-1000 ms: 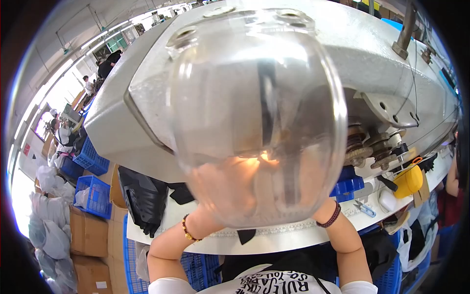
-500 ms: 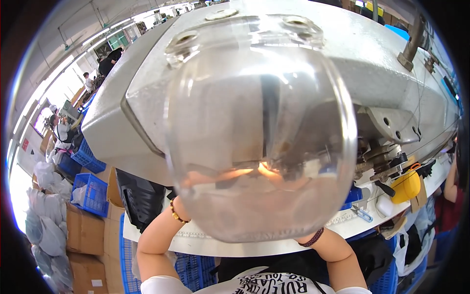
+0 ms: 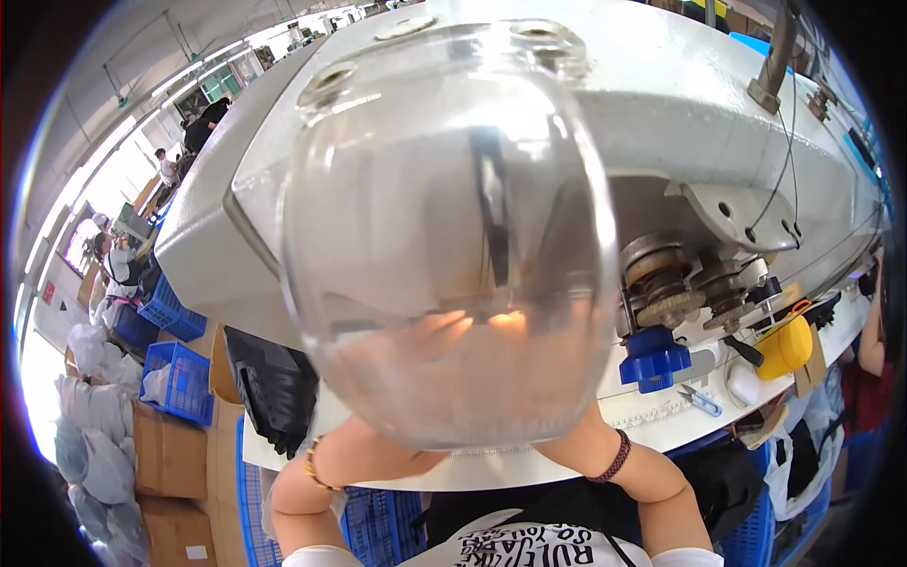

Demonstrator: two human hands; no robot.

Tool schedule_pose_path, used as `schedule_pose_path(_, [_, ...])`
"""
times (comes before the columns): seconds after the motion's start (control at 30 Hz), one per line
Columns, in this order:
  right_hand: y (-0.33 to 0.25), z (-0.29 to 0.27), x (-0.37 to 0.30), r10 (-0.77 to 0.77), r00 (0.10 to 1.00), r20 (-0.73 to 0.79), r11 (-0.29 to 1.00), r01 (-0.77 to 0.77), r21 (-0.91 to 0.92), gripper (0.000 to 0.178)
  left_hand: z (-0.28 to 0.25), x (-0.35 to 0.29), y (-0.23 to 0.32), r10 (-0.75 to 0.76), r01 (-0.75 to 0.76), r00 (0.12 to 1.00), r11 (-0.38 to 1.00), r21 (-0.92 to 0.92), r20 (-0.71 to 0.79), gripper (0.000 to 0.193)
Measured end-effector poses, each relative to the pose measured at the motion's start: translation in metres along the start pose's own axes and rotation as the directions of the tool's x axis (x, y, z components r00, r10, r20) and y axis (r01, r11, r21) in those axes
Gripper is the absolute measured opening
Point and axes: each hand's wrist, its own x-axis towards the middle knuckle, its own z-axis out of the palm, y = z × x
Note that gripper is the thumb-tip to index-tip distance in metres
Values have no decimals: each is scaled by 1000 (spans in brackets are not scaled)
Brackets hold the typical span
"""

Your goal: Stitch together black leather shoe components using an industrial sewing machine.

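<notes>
A clear curved plastic shield (image 3: 453, 236) hangs before a large white sewing machine (image 3: 227, 283) and covers the stitching area. Behind it, my left hand (image 3: 402, 364) reaches in with its fingertips under a warm light. My right hand (image 3: 548, 378) comes from the other side, its fingertips lit close to the left ones, just below a dark upright bar (image 3: 491, 203). Through the shield both hands are hazy. I cannot make out what lies under the fingers or whether they pinch anything. Both wrists rest near the front edge of the white table (image 3: 642, 411).
Right of the shield are metal gears (image 3: 661, 279), a blue knob (image 3: 654, 359), small blue-handled snips (image 3: 701, 401) and a yellow container (image 3: 784, 347). Black pieces (image 3: 274, 387) are stacked at left. Blue crates (image 3: 177, 383) and cardboard boxes (image 3: 170, 449) stand on the floor.
My left wrist has come back toward me, and the left fingers show more through the shield. The shield appears further left in view, uncovering the gears and blue knob.
</notes>
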Motion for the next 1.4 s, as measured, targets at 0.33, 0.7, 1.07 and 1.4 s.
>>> schedule_pose_path(0.33, [14,28,-17,-109,994,-14,905,105,413,34,54,13,-6,102,26,957,903,428,-272,28])
schedule_pose_path(0.7, [12,29,-10,-100,986,-133,879,150,452,36,58,17,-7,139,-55,970,924,378,-197,37])
schedule_pose_path(1.07, [59,-10,10,-157,988,-4,936,150,317,23,77,17,10,110,63,877,939,338,-467,19])
schedule_pose_path(1.4, [53,16,0,-115,993,-5,973,114,200,26,47,11,-7,135,-46,970,919,392,-203,12])
